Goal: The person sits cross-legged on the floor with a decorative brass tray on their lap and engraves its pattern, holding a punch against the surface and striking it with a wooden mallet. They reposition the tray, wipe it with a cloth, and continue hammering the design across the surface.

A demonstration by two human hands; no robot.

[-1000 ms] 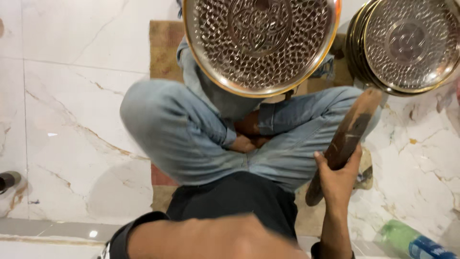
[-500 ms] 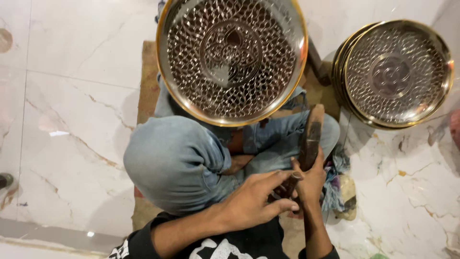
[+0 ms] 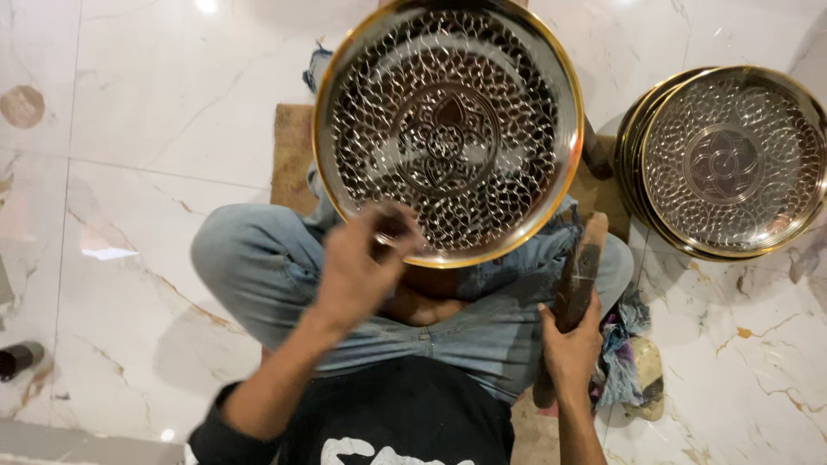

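Since a moment ago my left hand [image 3: 362,267] has risen to pinch the engraved plate [image 3: 448,129] rim; my right hand [image 3: 568,344] clenches the wooden mallet [image 3: 575,284]. Pinched so lightly, the plate could slip off my knees.

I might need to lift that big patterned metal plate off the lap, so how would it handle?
The engraved plate looks like rigid metal, so it probably won't flex. Its wide, shallow shape suggests it could tilt if lifted by one edge, as the left hand touches only the near rim. The shiny gold rim may be slippery.
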